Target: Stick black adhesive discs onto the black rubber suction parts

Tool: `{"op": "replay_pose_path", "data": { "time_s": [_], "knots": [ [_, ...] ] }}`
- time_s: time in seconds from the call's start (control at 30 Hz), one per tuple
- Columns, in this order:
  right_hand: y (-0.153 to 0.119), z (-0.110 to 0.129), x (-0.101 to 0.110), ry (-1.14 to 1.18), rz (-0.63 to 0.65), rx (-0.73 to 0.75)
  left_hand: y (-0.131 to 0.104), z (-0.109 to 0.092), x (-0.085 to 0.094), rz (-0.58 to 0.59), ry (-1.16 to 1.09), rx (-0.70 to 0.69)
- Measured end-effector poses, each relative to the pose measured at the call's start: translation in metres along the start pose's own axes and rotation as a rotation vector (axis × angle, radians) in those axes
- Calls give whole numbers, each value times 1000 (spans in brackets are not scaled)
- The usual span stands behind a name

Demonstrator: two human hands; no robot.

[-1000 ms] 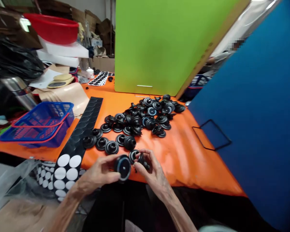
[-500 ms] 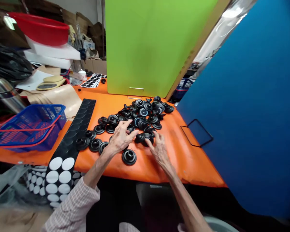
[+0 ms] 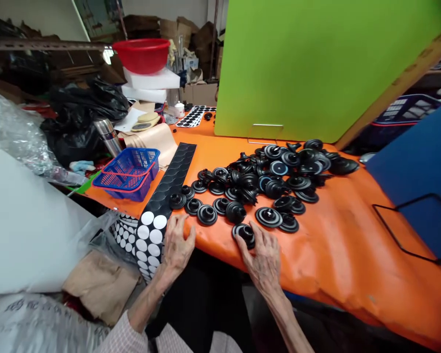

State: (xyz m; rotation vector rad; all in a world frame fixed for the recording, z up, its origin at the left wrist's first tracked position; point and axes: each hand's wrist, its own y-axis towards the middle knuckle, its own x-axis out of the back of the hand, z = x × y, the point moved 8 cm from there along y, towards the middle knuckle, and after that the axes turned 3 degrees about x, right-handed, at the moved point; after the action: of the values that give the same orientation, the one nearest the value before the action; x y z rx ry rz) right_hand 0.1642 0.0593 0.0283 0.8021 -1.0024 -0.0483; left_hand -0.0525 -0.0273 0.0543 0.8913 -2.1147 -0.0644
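Note:
My right hand (image 3: 263,255) is at the table's front edge, with thumb and fingers around a black round stepped disc with a raised hub (image 3: 244,235). The disc rests on the orange tabletop. To the left, my left hand (image 3: 178,242) is over the table's front edge, beside a black strip (image 3: 171,179) with round outlines. White round stickers (image 3: 149,235) cover the strip's hanging end. The left thumb is apart from the fingers, and I see nothing held. Beyond both hands lies a heap of similar black discs (image 3: 250,181), with several loose ones along its near side.
A blue plastic basket (image 3: 141,189) stands left of the strip. A green panel (image 3: 297,68) rises behind the heap, and a blue panel (image 3: 419,181) with a wire loop stands at right. Farther back are a steel flask (image 3: 108,137) and a red basin (image 3: 142,56).
My view has swung left. My left hand has left the heap and come to the front edge by the strip. My right hand has moved from the heap to a loose disc nearer me.

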Motion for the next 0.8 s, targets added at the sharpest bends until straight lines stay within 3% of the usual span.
{"op": "replay_pose_path", "data": {
  "time_s": [0.1, 0.17, 0.37, 0.57, 0.7, 0.8],
  "knots": [
    [1, 6, 5, -99, -38, 53, 17, 6, 0, -87, 148, 53],
    [1, 9, 8, -128, -53, 78, 29, 12, -7, -82, 179, 78],
    [2, 11, 5, -130, -37, 75, 46, 11, -47, 111, -28, 53],
    [2, 12, 6, -147, -49, 88, 44, -28, -90, 375, -191, -62],
    [2, 13, 8, -168, -72, 105, 51, -34, -79, 350, -52, -110],
    [2, 14, 7, -202, -76, 123, 71, -19, -59, 226, -26, 29]
  ]
}}
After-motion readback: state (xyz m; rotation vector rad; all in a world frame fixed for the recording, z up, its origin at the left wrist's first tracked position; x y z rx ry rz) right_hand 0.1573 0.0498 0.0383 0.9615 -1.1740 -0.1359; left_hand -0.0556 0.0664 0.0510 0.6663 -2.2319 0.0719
